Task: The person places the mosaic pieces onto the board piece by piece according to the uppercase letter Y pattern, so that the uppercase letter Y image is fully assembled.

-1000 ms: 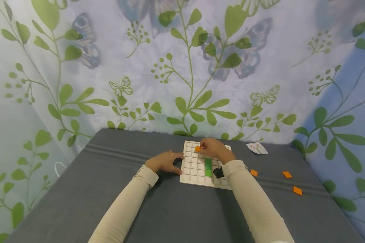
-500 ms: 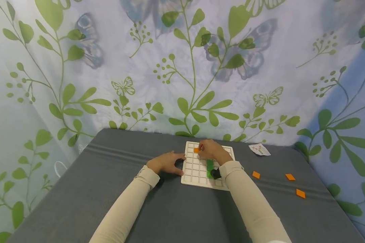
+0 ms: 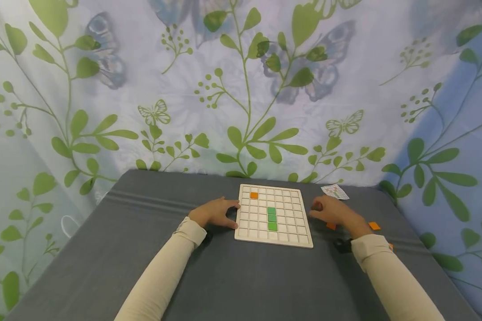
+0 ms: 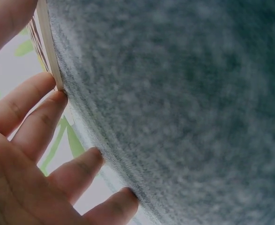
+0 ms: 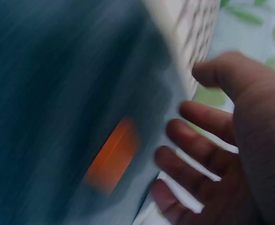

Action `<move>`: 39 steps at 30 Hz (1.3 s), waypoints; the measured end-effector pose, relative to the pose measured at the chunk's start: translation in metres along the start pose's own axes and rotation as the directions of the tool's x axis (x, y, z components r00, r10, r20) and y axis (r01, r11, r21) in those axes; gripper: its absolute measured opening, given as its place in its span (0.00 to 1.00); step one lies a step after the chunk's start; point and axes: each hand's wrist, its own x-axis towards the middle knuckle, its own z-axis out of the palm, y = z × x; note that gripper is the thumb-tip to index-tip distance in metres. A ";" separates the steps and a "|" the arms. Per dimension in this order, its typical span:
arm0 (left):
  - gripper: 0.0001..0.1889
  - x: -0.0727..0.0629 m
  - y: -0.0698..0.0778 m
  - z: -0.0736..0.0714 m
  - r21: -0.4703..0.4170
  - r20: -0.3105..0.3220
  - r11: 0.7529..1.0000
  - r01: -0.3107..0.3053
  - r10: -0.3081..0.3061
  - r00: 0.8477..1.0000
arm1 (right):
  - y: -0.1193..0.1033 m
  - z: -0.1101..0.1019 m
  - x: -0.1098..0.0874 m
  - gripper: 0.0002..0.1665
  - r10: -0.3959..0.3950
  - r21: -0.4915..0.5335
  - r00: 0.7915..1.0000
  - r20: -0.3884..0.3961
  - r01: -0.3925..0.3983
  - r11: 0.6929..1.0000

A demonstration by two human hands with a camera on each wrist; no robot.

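A pale square grid board [image 3: 288, 243] lies on the grey table, with three green tiles [image 3: 272, 218] in a column near its middle. One orange tile [image 3: 254, 195] sits in a cell toward its upper left. My left hand [image 3: 216, 212] rests at the board's left edge; in the left wrist view, fingertips [image 4: 56, 96] touch that edge and the thumb lies further along it. To the right of the board, my right hand [image 3: 332, 211] hovers with nothing in it, fingers loosely bent. An orange tile [image 5: 113, 157] lies on the table below it, blurred in the right wrist view.
Further right lie another orange tile [image 3: 374, 226] and one more [image 3: 391, 246], mostly hidden by the right sleeve. A small printed card [image 3: 335, 191] with a coloured grid lies behind the right hand. A leaf-patterned curtain [image 3: 209, 111] hangs behind the table.
My right hand has let go of the orange tile in its upper-left cell and moved right, off the board, toward the loose orange tiles. The left hand stays at the board's edge.
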 end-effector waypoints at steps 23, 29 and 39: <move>0.36 0.001 -0.002 0.002 0.007 -0.005 1.000 0.007 -0.007 1.000 | 0.024 0.001 -0.052 0.11 -0.008 -0.034 0.998 -0.059 0.006 0.999; 0.36 0.002 -0.002 0.002 -0.002 -0.013 1.000 0.003 -0.003 1.000 | -0.014 -0.002 -0.017 0.12 -0.048 0.001 0.998 -0.040 0.048 0.999; 0.36 0.000 -0.001 0.004 0.006 -0.016 1.000 0.017 -0.017 1.000 | -0.080 0.017 0.055 0.12 -0.146 0.019 0.989 -0.002 0.146 0.989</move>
